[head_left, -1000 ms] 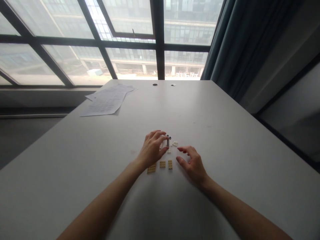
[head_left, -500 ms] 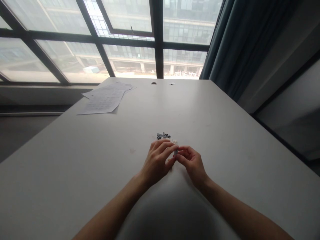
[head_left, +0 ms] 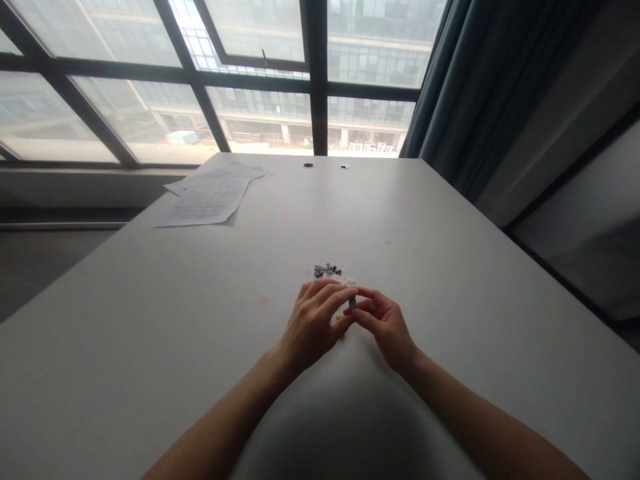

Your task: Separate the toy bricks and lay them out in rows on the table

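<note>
Between the fingertips of my two hands is a small grey piece, held upright and too small to name exactly. My left hand is closed on it from the left, thumb below and fingers above. From the right, my right hand pinches the same piece. Just past my fingers lies a little pile of dark grey parts. Some white parts show right behind my fingertips, partly covered. Under my left palm a bit of something tan peeks out, mostly hidden.
A white table stretches away to the window. Printed sheets of paper lie at its far left. Two round cable holes, one dark, sit near the far edge. A dark curtain hangs at the right.
My fingers have shifted slightly around the grey piece, and more of it shows now. The pile and papers have stayed put.
</note>
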`<move>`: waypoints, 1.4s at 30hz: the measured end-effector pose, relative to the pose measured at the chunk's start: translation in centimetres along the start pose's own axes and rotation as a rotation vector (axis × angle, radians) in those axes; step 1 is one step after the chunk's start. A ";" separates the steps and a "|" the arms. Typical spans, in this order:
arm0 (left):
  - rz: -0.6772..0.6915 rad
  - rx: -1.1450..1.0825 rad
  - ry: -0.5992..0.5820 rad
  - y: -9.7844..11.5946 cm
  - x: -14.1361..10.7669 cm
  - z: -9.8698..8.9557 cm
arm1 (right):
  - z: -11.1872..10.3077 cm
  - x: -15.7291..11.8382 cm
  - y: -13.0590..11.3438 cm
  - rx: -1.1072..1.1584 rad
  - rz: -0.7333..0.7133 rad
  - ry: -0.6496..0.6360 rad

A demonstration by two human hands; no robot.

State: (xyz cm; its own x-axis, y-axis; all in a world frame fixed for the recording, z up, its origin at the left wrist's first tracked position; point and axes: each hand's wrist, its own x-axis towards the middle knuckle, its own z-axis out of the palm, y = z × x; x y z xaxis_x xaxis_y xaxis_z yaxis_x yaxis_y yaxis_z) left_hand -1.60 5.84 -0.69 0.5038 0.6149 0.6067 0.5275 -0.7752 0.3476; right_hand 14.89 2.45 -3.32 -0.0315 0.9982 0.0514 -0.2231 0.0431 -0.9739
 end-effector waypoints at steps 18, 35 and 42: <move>-0.026 0.131 -0.373 -2.7 -2.6 0.3 | -2.0 0.7 0.8 -1.120 -0.290 -0.221; -0.030 0.115 -0.358 -3.0 -2.7 0.5 | -2.3 0.8 1.0 -1.132 -0.293 -0.224; -0.037 0.117 -0.370 -2.9 -2.7 0.2 | -2.5 0.9 1.2 -1.099 -0.297 -0.209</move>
State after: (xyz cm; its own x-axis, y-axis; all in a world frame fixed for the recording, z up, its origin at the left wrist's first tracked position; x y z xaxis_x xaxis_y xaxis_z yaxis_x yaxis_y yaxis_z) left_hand -4.37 6.48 -3.56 0.6845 0.6693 0.2891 0.6135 -0.7430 0.2675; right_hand 17.03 3.45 -4.95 -0.3035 0.9206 0.2457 0.7155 0.3905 -0.5792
